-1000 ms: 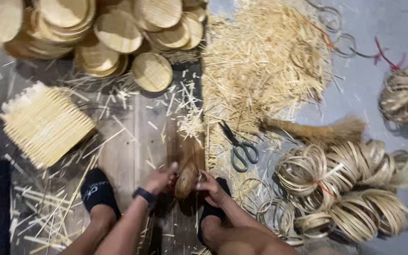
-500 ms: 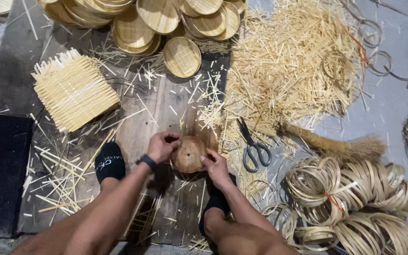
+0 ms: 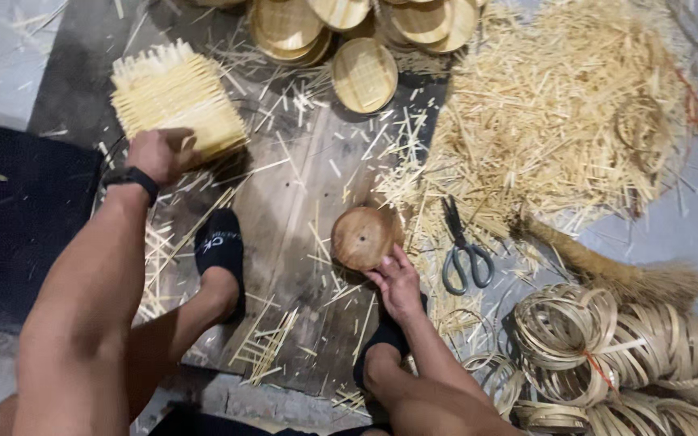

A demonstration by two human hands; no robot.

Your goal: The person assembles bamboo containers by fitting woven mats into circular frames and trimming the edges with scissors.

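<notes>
My right hand (image 3: pixel 397 282) holds the lower edge of a round wooden disc (image 3: pixel 363 236) that rests on the wooden board (image 3: pixel 300 186) between my feet. My left hand (image 3: pixel 159 153) has reached out to the left and grips the near edge of a stack of pale woven bamboo mats (image 3: pixel 175 101). A black wristband sits on the left wrist. Both feet wear black socks, one on each side of the disc.
Grey scissors (image 3: pixel 462 250) lie just right of the disc. A big heap of cut bamboo slivers (image 3: pixel 559 121) fills the right. Woven round lids (image 3: pixel 363 74) pile up at the top, coiled bamboo rings (image 3: pixel 599 339) and a small broom (image 3: pixel 616 270) lie lower right.
My left hand has left the disc and moved up and left to the stack of woven mats. The right hand stays on the disc. The view has shifted left.
</notes>
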